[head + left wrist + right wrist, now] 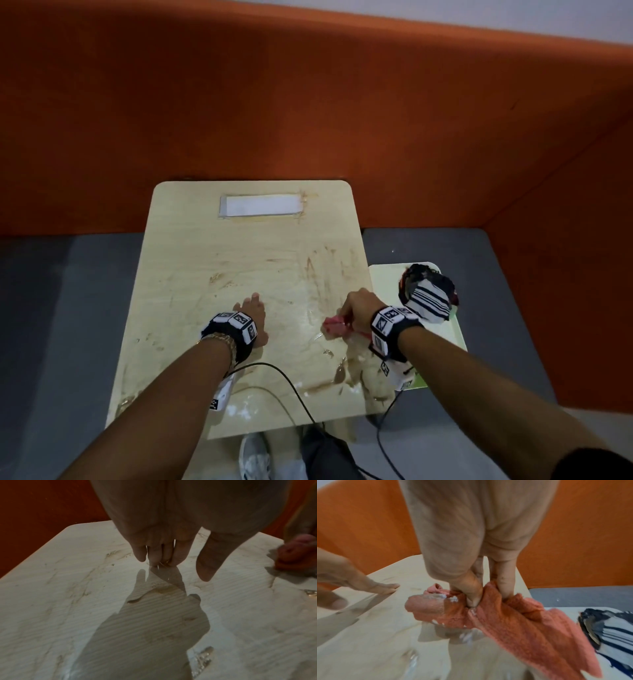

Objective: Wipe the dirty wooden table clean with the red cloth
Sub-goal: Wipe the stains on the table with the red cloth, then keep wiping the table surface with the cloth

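The light wooden table [212,260] carries brown smears and wet patches, thickest at its near right part [346,373]. My right hand [356,306] grips the bunched red cloth [334,325] near the table's right edge; in the right wrist view its thumb and fingers [475,596] dig into the cloth [513,626], which shows white flecks. My left hand [251,315] rests on the table's middle with straight fingers [154,555], holding nothing. In the left wrist view the cloth [295,553] sits at the far right.
A white label strip [262,205] lies at the table's far end. A pale green tray [387,284] to the right holds a crumpled striped cloth [430,294]. Orange padded walls [308,102] rise behind and right. Black cables [291,387] cross the near edge above my shoes.
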A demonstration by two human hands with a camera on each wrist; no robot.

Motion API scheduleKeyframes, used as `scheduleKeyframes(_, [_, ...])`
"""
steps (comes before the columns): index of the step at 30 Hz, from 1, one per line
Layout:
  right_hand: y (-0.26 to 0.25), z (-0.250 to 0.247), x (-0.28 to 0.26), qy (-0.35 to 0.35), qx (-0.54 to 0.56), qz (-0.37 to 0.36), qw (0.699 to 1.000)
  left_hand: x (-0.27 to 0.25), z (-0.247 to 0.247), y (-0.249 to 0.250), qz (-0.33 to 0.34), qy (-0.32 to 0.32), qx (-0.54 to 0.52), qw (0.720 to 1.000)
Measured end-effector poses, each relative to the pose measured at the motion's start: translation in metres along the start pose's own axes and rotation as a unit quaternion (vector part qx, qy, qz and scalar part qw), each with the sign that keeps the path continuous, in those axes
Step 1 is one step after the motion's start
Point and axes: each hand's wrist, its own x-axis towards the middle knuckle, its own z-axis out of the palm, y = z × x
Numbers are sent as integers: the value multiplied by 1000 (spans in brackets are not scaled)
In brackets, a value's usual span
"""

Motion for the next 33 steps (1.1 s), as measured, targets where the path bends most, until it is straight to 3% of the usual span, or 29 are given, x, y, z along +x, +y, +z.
scheduleKeyframes(6, [-17, 37, -35, 3, -1, 22, 1000, -27, 4, -3, 20, 9, -66, 998])
scheduleKeyframes(11, [-21, 33, -43, 9, 49, 33, 998, -45, 4, -1, 44, 26, -138, 989])
scheduleKeyframes(15, [-19, 19, -40, 89, 155, 77, 981, -50, -8, 9, 37, 64, -273, 959])
scheduleKeyframes(19, [-36, 9, -29, 171, 334, 93, 922, -56, -25, 27, 36, 91, -430, 898])
scheduleKeyframes(22, [-55, 5, -22, 201, 489, 91, 844, -60, -31, 39, 30, 86, -555, 827])
scheduleKeyframes(25, [-69, 2, -25, 188, 598, 74, 775, -64, -38, 43, 46, 79, -613, 785])
scheduleKeyframes(27, [-74, 5, -27, 177, 628, 52, 756, -66, -39, 44, 46, 80, -629, 772])
scheduleKeyframes(33, [-75, 14, -30, 161, 641, 4, 750, -68, -29, 37, 28, 110, -666, 738])
